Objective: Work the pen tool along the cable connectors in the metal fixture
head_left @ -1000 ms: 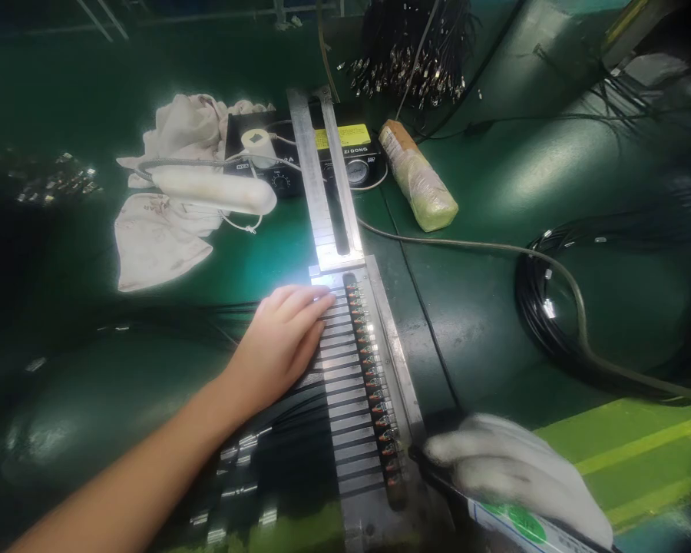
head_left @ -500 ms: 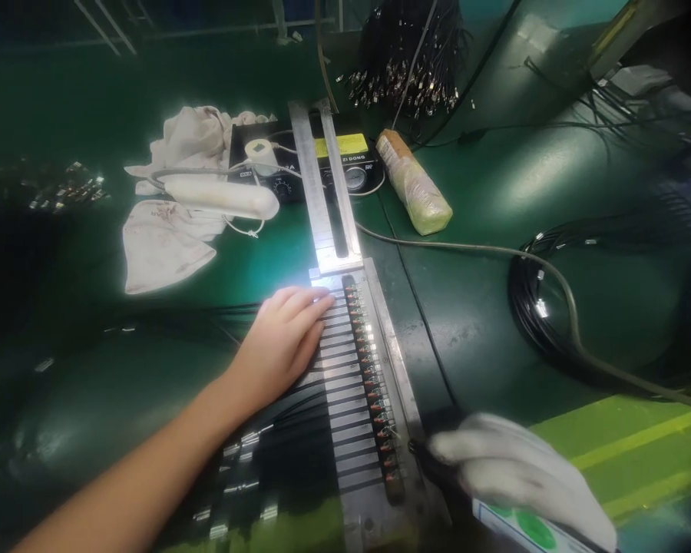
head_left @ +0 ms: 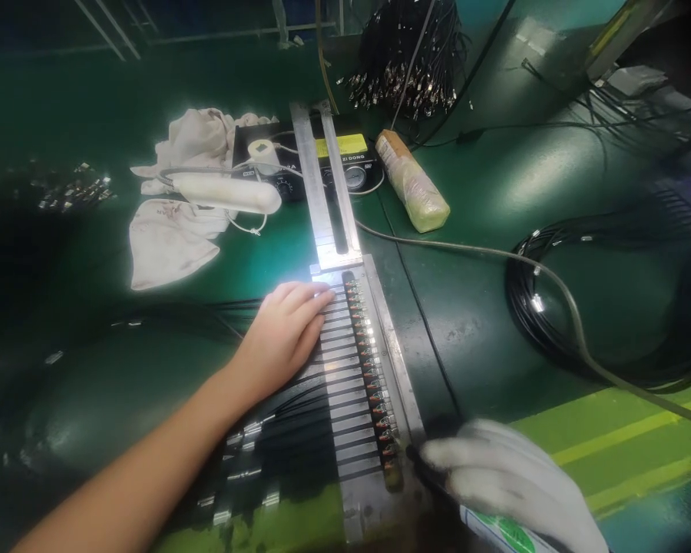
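My bare left hand [head_left: 285,326] lies flat across the far end of a slotted metal fixture [head_left: 354,448], fingers stretched out and touching it. Black cables [head_left: 308,399] run into its slots from the left. A row of small orange-and-metal cable ends [head_left: 374,376] sits along the fixture's dark channel. At the near right, my white-gloved right hand [head_left: 512,476] is closed around a black-nosed dispenser [head_left: 512,531] with a white and green label. Its nose points at the near end of the row. Blur hides whether the tip touches a cable end.
Behind the fixture is a black control box [head_left: 354,165] with a gauge. A white cylindrical lamp [head_left: 230,193] and white cloths [head_left: 170,242] are at left. A wrapped block [head_left: 414,184] stands right of the box. A hose [head_left: 472,247] and coiled black cable [head_left: 524,307] occupy the right.
My right hand and the dispenser have shifted slightly left and down, toward the near end of the row. My left hand stays on the fixture.
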The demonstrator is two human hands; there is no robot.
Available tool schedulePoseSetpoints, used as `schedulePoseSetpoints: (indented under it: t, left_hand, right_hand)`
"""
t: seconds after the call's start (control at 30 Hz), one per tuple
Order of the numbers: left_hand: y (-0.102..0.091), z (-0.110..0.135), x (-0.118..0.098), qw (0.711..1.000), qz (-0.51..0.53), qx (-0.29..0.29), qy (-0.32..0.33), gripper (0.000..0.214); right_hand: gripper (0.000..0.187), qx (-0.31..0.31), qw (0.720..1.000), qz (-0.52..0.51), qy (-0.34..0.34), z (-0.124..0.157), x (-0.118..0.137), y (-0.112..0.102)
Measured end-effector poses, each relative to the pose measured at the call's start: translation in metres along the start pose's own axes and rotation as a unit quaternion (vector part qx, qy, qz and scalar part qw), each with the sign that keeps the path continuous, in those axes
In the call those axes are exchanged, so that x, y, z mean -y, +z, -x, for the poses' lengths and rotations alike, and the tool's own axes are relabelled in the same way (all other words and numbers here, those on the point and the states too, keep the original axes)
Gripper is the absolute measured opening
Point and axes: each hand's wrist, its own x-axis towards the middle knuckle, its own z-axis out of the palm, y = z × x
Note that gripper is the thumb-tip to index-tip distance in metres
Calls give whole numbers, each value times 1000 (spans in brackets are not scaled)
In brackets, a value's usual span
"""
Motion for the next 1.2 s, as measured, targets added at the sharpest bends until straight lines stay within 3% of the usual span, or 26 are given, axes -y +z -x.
schedulePoseSetpoints:
  t: [0.53, 0.73, 1.2]
  left_hand:
    - [1, 0, 0, 1000, -5, -1, 6, 31]
    - [0, -1, 0, 1000, -5, -4, 11, 31]
    - [0, 1, 0, 1000, -8, 0, 9, 31]
  right_hand:
    - [32, -25, 999, -39, 18, 6, -3, 4]
    - [41, 8, 1000, -9, 17, -1, 1, 0]
    - [40, 18, 999, -44, 11, 4, -1, -3]
